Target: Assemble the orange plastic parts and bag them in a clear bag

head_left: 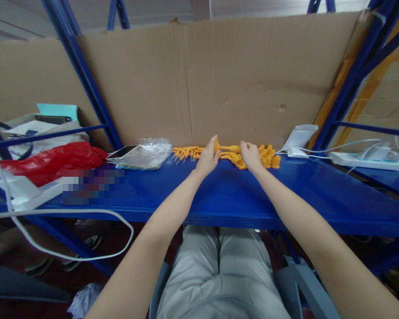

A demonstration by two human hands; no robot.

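A heap of small orange plastic parts [268, 156] lies along the back of a blue metal shelf [226, 195], against a cardboard wall. My left hand [207, 157] is closed on one orange part [217, 145] that sticks up between thumb and fingers. My right hand [251, 156] rests on the heap just to the right, fingers curled over other orange parts [233, 157]. A row of orange parts with small springs [185, 153] lies to the left of my left hand.
A clear plastic bag [149, 153] and a phone [121, 152] lie left of the parts, then a red bag [53, 161] and white boxes. A white pouch [299, 135], cables and a power strip [369, 160] sit on the right. Blue rack posts [83, 75] rise behind.
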